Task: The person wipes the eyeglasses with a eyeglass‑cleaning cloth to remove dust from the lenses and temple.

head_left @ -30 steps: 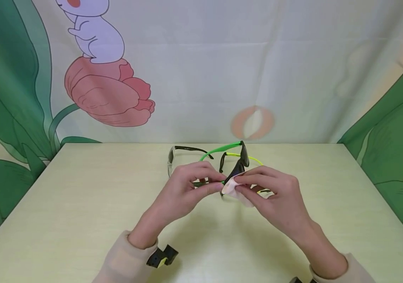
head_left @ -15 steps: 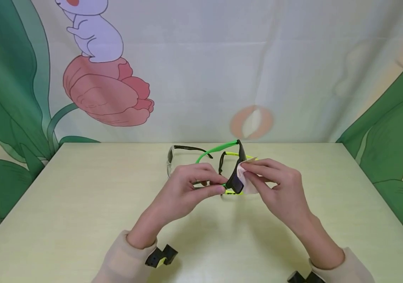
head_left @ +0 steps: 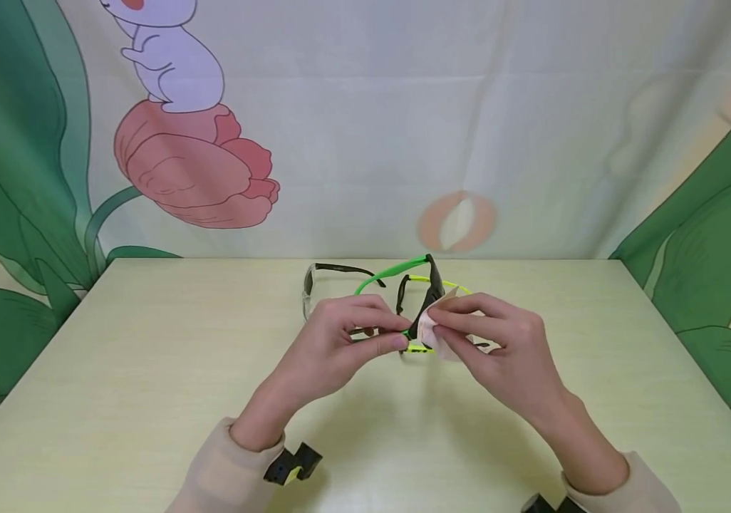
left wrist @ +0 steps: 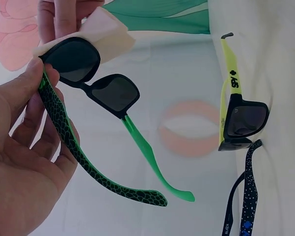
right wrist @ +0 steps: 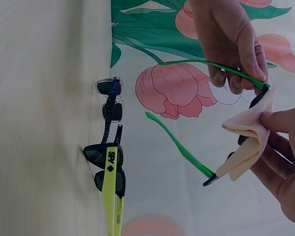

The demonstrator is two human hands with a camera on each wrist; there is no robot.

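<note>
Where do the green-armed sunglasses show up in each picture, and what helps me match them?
Head: the green-armed sunglasses sit slightly right of centre.
Left wrist: upper left to lower middle, both dark lenses showing.
Right wrist: right of centre, front partly hidden by the pale cloth.
Shared landmark: yellow-armed SPY sunglasses, partly behind the hands in head, at right in left wrist, lower left in right wrist.

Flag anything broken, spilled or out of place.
Nothing stands out. The green-armed sunglasses tilt in the grip of the left hand, a cloth at their lenses; the clear-framed pair and yellow-armed pair sit on the table. No break or spill shows.
</note>
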